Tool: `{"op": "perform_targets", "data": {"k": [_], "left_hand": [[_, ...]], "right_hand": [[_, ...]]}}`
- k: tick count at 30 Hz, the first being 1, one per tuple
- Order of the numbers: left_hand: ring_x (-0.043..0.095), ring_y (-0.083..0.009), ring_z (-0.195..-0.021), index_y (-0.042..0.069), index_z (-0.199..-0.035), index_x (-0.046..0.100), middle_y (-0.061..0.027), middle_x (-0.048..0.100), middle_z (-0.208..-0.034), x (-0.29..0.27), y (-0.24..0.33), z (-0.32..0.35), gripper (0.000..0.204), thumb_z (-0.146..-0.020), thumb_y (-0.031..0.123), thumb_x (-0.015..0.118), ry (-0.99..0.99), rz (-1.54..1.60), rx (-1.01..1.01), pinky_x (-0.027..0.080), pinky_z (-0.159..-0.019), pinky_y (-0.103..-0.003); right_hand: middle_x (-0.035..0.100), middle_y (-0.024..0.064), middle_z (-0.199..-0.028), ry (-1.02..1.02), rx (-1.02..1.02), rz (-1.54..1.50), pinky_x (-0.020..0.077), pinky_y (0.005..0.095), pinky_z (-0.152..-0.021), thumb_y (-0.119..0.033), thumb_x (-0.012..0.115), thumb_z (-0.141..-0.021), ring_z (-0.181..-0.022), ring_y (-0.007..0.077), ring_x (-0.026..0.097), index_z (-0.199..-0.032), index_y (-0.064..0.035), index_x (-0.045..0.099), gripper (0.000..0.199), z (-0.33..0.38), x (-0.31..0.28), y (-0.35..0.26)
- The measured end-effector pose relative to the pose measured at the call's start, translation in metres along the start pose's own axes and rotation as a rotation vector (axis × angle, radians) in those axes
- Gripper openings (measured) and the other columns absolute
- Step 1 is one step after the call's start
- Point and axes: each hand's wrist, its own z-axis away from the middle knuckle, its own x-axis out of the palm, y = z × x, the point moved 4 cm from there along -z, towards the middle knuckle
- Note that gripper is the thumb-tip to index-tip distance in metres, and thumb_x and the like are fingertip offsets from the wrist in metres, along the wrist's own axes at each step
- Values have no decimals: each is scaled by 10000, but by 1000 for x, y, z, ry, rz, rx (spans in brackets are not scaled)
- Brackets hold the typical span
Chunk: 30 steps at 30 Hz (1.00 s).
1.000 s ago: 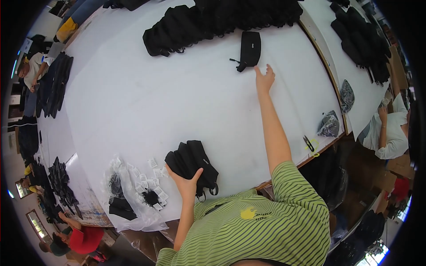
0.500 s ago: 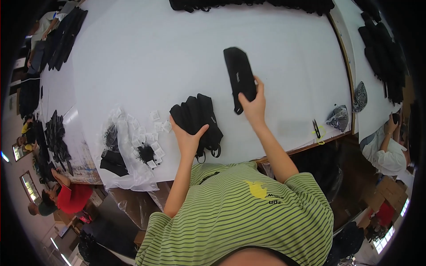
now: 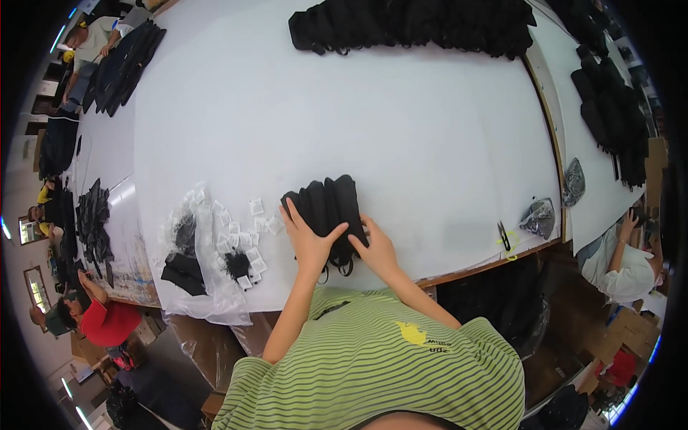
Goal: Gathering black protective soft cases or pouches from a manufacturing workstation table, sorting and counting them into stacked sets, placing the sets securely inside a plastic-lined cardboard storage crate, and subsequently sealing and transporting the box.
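At least four black, elongated fabric pouches [image 3: 326, 204] sit side by side near my edge of the white, flat desk [image 3: 430, 143]. My left grip [image 3: 312, 247] clasps their left flank; my right grip [image 3: 378, 251] holds the right. Gathered: one bundle. Ungathered, I judge: one long black fabric row [image 3: 408, 29], far side, pieces uncountable. Rightward: one pair of slim black snips [image 3: 504, 236].

Beyond the held pouches [image 3: 331, 201], the table [image 3: 236, 122] lies open to the black heap [image 3: 408, 25]; white packets [image 3: 256, 207] obstruct the near left.
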Motion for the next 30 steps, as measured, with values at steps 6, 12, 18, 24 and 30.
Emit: {"op": "perform_targets", "data": {"k": [6,12,18,24,30], "left_hand": [[99,-434,-1397,74,-1488,89,-281,27,-1512,-6,2,3,1204,-628,510,811,12,-197,-28,171,-1106,-538],[206,-407,-1334,51,-1332,389,-214,191,-1468,-27,37,-90,700,-786,335,722,60,-62,182,247,-1063,-527],[390,-324,-1247,39,-1295,433,-182,424,-1341,44,38,-325,685,-787,401,713,-232,327,5,339,-1021,-422],[444,-279,-1222,-49,-1290,418,-182,474,-1308,84,53,-512,866,-706,487,765,-70,631,-269,363,-999,-365],[569,-218,-1075,-52,-1240,492,-121,589,-1186,116,97,-523,745,-725,396,791,-365,768,-115,446,-901,-322]], "right_hand": [[636,141,-1089,-380,5,-83,494,330,-775,-333,663,-841,-882,229,628,-1280,-46,516,544,-48,-34,14],[674,82,-1009,104,-37,-208,481,319,-839,-211,656,-848,-964,187,623,-1094,-96,651,272,-204,-131,-17],[313,225,-1446,452,-482,372,317,441,-1064,-271,761,-727,-1299,386,342,-1403,-127,368,795,-404,-141,-98],[355,317,-1363,453,-237,594,396,444,-1006,-403,846,-583,-1232,446,419,-1482,-160,178,1146,-511,-119,-123],[592,195,-1163,317,-189,493,473,374,-924,-252,770,-591,-1061,337,590,-1453,-153,273,1000,-514,-110,-131]]}}
